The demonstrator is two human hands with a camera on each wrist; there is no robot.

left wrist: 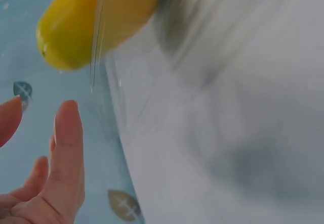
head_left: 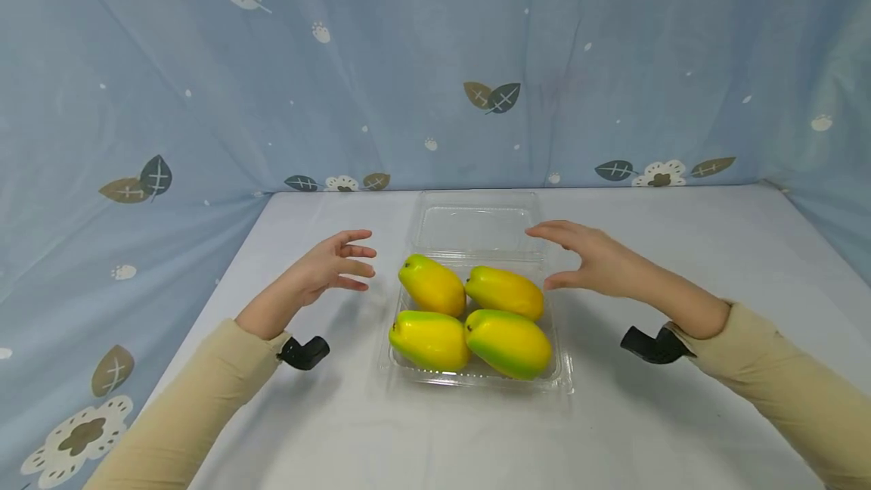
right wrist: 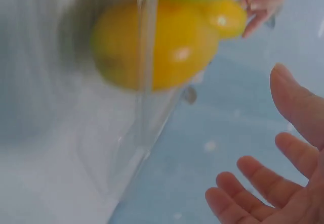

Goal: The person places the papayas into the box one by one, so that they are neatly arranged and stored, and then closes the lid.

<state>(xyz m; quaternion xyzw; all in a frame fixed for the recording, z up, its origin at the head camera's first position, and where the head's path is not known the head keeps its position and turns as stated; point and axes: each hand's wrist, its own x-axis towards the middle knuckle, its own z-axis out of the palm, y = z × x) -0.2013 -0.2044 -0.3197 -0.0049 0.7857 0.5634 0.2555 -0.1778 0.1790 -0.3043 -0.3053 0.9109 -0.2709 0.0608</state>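
Observation:
Several yellow-green mangoes lie in two rows in the base of a clear plastic clamshell box. Its lid is folded back flat behind the base. To the left of the box, my left hand is held in the air, fingers spread and holding nothing. My right hand hovers to the right of the box, thumb and fingers apart, near the lid's right edge. In the left wrist view a mango shows partly through the clear box wall. The right wrist view has blurred mangoes behind the wall.
A white tabletop spreads around the box. Behind and to the sides hangs a blue curtain with leaf and flower prints. Black wrist pieces stick out under both beige sleeves.

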